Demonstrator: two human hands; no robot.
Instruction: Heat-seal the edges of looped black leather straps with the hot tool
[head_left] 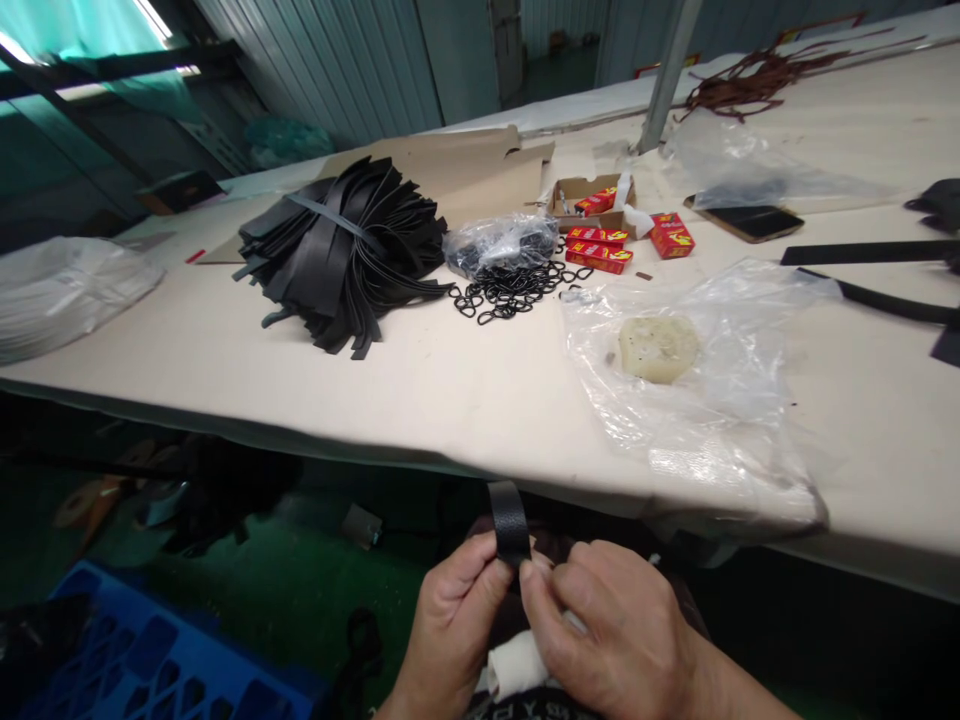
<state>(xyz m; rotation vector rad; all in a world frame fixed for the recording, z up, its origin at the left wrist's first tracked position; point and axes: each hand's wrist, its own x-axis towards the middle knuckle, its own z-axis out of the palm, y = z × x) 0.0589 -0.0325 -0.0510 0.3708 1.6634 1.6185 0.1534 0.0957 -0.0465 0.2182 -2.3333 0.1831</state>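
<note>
A short black leather strap [509, 520], bent over at its top, stands upright between my two hands just off the table's front edge. My left hand [456, 612] pinches its lower left side between thumb and fingers. On the other side, my right hand [600, 625] is closed with thumb and forefinger pressed at the strap's lower right corner. A white cloth-like wrap [517, 665] shows below the right hand; whether it sits on a finger I cannot tell. The strap's lower end is hidden by my fingers.
On the table [420, 400] lie a tied bundle of black straps [341, 250], black metal hooks [514, 288], small red boxes [598, 257], a yellowish lump [658, 348] on a plastic bag [720, 420], and a phone [750, 218]. A blue pallet [150, 650] is on the floor at left.
</note>
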